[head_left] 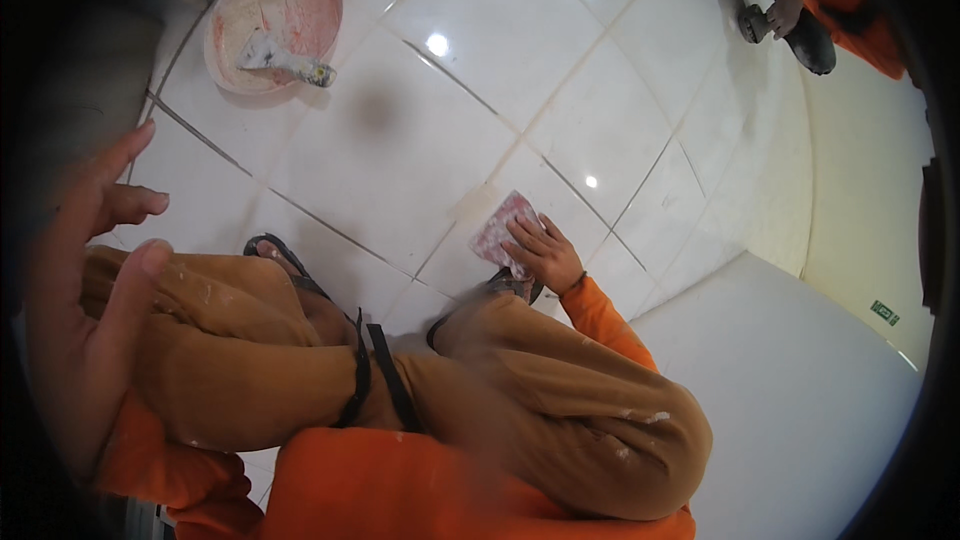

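Note:
My right hand is low over the white tiled floor, in front of my right foot. Its fingers lie across a flat, squarish pink cloth or pad smeared with white, pressing it to the tiles; whether it is cloth or sponge I cannot tell. My left hand is raised at the left, close to the camera and somewhat blurred. Its fingers and thumb are apart, with nothing between them. Beyond it stands a round pinkish basin coated with pale residue. A scraper with a wide blade and smeared handle lies in it.
Light grout lines and dark open joints cross the tiled floor. My sandalled feet and bent knees are close by. Another person in orange is at the far right, near a pale wall. A grey-white panel is at the right.

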The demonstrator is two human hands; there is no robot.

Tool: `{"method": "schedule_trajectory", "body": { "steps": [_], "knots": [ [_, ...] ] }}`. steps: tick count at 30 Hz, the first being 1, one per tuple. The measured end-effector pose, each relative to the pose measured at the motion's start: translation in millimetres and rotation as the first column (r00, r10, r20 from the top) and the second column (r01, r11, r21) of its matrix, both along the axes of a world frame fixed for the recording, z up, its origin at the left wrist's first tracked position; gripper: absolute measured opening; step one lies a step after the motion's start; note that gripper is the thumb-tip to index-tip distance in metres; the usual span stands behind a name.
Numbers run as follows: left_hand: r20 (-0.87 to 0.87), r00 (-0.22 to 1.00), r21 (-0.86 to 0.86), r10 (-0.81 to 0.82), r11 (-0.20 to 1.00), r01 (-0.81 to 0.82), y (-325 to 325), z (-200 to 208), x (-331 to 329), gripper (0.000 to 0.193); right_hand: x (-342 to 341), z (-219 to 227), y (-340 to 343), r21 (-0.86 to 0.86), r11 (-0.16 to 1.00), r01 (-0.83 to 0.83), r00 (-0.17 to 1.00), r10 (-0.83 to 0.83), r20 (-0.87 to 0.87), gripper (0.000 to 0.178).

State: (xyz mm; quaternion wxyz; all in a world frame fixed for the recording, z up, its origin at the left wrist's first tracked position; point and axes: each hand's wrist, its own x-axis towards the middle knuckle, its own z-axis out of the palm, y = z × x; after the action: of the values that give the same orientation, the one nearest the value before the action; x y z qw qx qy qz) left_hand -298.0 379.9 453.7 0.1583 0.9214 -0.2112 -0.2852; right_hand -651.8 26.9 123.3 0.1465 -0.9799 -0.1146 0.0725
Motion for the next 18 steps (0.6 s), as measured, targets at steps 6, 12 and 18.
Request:
{"method": "schedule_trajectory", "body": {
  "steps": [6,12,18],
  "knots": [
    [-0.015,1.000,-0.018,-0.004,1.000,0.004,-5,0,0,0.058,56,36,6,-0.101,0.957,0.272,0.960,-0.278,-0.041,0.052],
    [-0.004,0.999,0.090,-0.032,0.995,0.032,-18,-3,-1,0.058,91,33,60,-0.203,0.957,0.209,0.940,-0.254,-0.227,0.061],
    [-0.006,0.996,-0.016,-0.091,0.996,0.090,-18,-3,10,0.060,11,25,113,-0.037,0.997,-0.067,0.983,0.060,-0.175,0.056]
  ]
}}
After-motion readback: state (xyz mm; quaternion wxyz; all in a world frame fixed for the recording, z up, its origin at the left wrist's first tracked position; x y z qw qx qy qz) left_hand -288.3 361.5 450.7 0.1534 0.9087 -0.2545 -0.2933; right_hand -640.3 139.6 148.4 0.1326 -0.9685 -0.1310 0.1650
